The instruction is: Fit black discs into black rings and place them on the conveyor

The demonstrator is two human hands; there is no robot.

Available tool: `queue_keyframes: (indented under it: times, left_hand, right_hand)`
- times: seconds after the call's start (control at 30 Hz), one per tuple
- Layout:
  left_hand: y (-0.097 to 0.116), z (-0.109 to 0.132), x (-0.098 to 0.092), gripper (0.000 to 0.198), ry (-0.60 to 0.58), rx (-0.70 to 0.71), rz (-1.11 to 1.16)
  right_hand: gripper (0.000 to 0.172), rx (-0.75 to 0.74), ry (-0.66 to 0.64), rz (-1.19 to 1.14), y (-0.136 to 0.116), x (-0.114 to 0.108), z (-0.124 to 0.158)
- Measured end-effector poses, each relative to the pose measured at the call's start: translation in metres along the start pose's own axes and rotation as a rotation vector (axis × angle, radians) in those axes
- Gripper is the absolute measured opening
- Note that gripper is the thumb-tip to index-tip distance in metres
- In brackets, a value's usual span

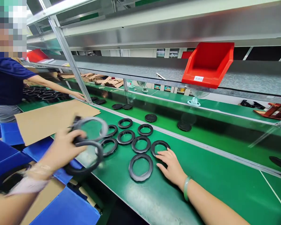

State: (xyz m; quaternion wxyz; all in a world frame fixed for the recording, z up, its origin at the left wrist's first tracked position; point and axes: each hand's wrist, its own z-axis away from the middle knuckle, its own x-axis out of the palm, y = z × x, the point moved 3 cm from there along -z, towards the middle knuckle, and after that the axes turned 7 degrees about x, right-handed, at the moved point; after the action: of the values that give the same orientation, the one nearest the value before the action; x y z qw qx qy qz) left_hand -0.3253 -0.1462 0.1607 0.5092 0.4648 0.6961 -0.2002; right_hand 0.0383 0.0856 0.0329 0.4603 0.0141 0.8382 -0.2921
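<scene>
Left hand point(65, 150) pinches two black, seemingly stiff, light rubber rings point(89, 147) by their rims — right hand point(172, 165), fingers spread flat, touches another black ring point(140, 167) beside the green conveyor belt point(201, 128).

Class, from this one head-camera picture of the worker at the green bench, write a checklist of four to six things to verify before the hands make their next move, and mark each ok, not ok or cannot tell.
1. Left hand grips black rings: ok, fingers closed around them, though blurred.
2. Exact count of rings in that hand: cannot tell, motion blur.
3. Right hand free: ok, open, palm down on the green bench, holding nothing.
4. Right fingertips beside the nearest flat ring: ok; actual contact cannot tell.
5. Laid-out rings lie flat and apart, such as the large front ring: ok.
6. Co-worker's hand away from the laid-out rings: ok, it is farther back near the cardboard sheet.
</scene>
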Motion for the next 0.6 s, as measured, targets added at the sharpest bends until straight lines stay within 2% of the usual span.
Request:
queue_keyframes:
  times: [0.07,0.17,0.27,0.33,0.4,0.53,0.6]
  left_hand:
    - [0.061,-0.022,0.025,0.028,-0.136,0.219,0.101]
    - [0.142,-0.041,0.068,0.029,-0.305,0.406,0.152]
    - [0.19,-0.046,0.103,0.026,-0.386,0.496,0.144]
    - [0.206,-0.047,0.119,0.027,-0.43,0.524,0.138]
    - [0.212,-0.045,0.129,0.034,-0.474,0.535,0.137]
    - [0.211,-0.041,0.141,0.056,-0.533,0.555,0.137]
    - [0.21,-0.038,0.145,0.066,-0.533,0.567,0.146]
  right_hand:
    - [0.029,0.003,0.042,-0.007,0.003,-0.002,0.001]
    - [0.027,0.023,0.102,-0.016,0.011,-0.006,0.001]
    - [0.027,0.058,0.149,-0.025,0.021,-0.011,0.0]
    - [0.028,0.088,0.173,-0.039,0.026,-0.013,-0.001]
    - [0.03,0.108,0.176,-0.058,0.029,-0.014,-0.001]
    - [0.036,0.107,0.158,-0.066,0.027,-0.013,-0.001]
    - [0.038,0.138,0.188,-0.049,0.027,-0.015,0.0]
